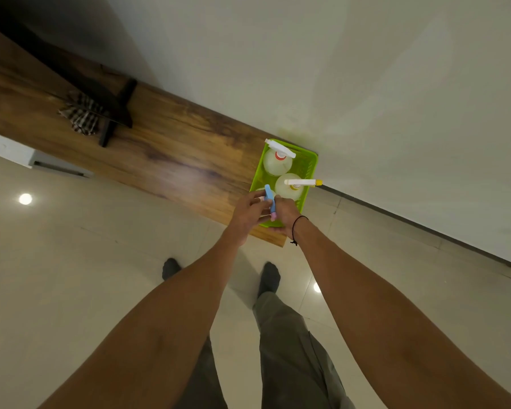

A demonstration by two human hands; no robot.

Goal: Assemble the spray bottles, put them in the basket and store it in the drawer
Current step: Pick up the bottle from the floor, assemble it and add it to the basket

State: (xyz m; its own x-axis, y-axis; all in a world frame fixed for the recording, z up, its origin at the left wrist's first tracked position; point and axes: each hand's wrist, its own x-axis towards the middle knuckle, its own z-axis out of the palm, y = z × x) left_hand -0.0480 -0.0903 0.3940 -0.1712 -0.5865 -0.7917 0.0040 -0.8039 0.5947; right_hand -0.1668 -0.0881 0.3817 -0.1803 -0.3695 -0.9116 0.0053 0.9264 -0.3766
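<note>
A lime green basket (309, 165) sits at the right end of a long wooden cabinet top (171, 149), close to the wall. Two clear bottles stand in it: one with a white and red spray head (279, 149) at the far end, one with a white and yellow spray head (303, 182) in the middle. At the basket's near end a third bottle carries a blue spray head (269, 197). My left hand (250, 212) and my right hand (283, 214) both close around this blue-headed bottle, hiding most of it.
A checked cloth (81, 116) and a dark TV stand foot (115, 113) lie on the cabinet top to the left. A white wall (366, 84) runs behind. My feet stand on the glossy tiled floor (71, 276) in front of the cabinet.
</note>
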